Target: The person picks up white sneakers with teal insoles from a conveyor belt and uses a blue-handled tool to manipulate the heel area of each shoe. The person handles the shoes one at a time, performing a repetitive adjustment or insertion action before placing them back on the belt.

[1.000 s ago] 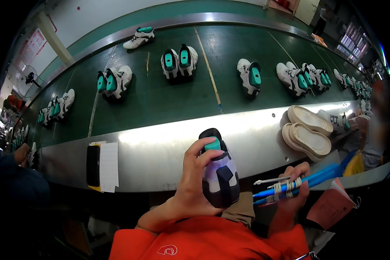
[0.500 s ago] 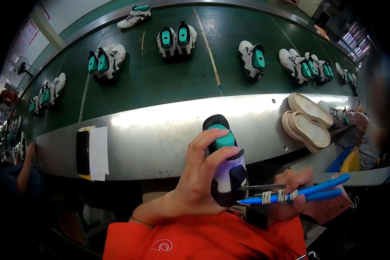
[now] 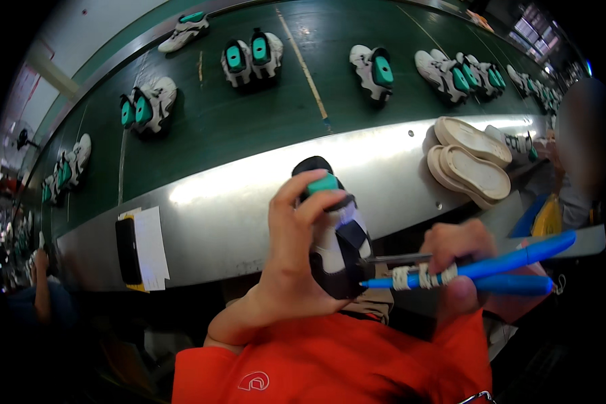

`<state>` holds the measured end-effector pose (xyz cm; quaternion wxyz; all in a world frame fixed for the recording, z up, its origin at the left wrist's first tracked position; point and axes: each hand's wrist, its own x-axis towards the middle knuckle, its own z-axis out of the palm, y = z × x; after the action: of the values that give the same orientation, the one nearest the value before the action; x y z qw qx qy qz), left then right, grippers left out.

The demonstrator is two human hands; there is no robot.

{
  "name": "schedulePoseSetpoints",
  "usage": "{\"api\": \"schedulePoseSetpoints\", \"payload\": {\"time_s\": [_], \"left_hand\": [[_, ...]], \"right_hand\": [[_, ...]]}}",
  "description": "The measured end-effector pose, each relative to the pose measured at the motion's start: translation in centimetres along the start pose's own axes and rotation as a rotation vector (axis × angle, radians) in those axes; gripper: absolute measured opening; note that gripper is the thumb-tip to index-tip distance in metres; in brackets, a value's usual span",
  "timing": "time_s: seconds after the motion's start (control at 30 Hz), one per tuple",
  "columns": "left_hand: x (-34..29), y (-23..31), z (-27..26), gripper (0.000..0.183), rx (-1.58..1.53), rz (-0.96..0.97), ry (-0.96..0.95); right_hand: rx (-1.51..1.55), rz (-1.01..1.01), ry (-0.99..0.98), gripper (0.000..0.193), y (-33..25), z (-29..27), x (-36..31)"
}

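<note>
My left hand (image 3: 286, 259) grips a white-and-black shoe (image 3: 330, 248) by its side and heel, fingers over the teal last (image 3: 324, 184) inside it. The shoe is tilted up in front of my red shirt. To its right, my right hand (image 3: 459, 246) is closed round two blue pens (image 3: 515, 259), bound together with pale bands. A thin metal tool (image 3: 402, 258) sticks out of the same hand. Its tip meets the shoe's lower right side, though whether it touches is hard to tell. One pen tip points at the shoe near the sole edge.
A metal ledge (image 3: 212, 232) runs along a green conveyor belt (image 3: 202, 145) carrying several shoes on teal lasts. Beige soles (image 3: 477, 172) lie at the ledge's right. A dark phone (image 3: 128, 250) and paper (image 3: 151, 246) rest at its left. Other people sit on both sides.
My view has tilted, so the belt and ledge appear slanted. My right hand and the pens look larger and higher. The shoe stays in my left hand.
</note>
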<state>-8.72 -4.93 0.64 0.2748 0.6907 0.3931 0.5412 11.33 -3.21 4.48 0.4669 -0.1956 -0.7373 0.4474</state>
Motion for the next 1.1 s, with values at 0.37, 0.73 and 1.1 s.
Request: {"api": "schedulePoseSetpoints", "payload": {"time_s": [0.37,0.73,1.1], "left_hand": [[1.5,-1.4,-1.1,0.092,0.106,-0.020,0.017],[-3.5,-3.7,0.5,0.067,0.056,0.286,0.097],[-5.8,-15.6,2.5,0.049,0.633,0.993,-0.500]], "right_hand": [[-0.264,0.017,-0.199,0.030,-1.7,0.4,4.8],[0.287,0.040,0.877,0.022,6.5,-1.4,-2.4],[0.437,0.222,1.083,0.020,17.2,-0.7,-8.8]]}}
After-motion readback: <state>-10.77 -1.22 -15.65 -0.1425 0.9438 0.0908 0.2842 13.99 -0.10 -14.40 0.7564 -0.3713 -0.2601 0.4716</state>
